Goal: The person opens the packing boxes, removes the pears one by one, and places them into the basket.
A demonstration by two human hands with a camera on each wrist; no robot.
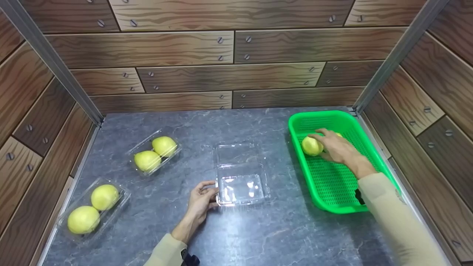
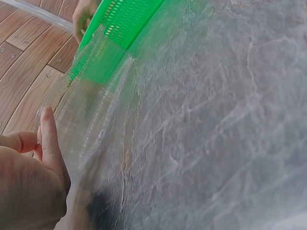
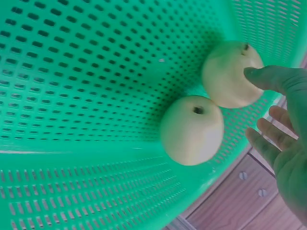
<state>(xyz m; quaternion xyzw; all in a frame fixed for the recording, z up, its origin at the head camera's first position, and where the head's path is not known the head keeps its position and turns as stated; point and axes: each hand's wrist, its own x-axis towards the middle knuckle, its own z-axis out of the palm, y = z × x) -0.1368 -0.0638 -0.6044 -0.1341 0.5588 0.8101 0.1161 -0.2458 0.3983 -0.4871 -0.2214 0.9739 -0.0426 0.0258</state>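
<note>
My left hand point(image 1: 201, 199) pinches the left edge of an open clear plastic clamshell container point(image 1: 242, 188) between thumb and fingers. In the left wrist view, the container's transparent wall point(image 2: 91, 115) extends past the fingertips. Over the far part of the green basket point(image 1: 314, 184) reaches my right hand point(image 1: 336, 147), its fingers spread. One round yellow apple-like fruit point(image 1: 312, 146) lies at its left; a second is mostly hidden behind the hand. The right wrist view has both, a nearer fruit point(image 3: 192, 132) and a farther fruit point(image 3: 230, 76) overlapped by the thumb's tip.
Two clear containers stand on the left of the grey table, the far container point(image 1: 127, 152) and the near container point(image 1: 120, 207), each holding two yellow fruits. Wood-patterned panels point(image 1: 184, 48) wall in the back and both sides. The basket is close to the right wall.
</note>
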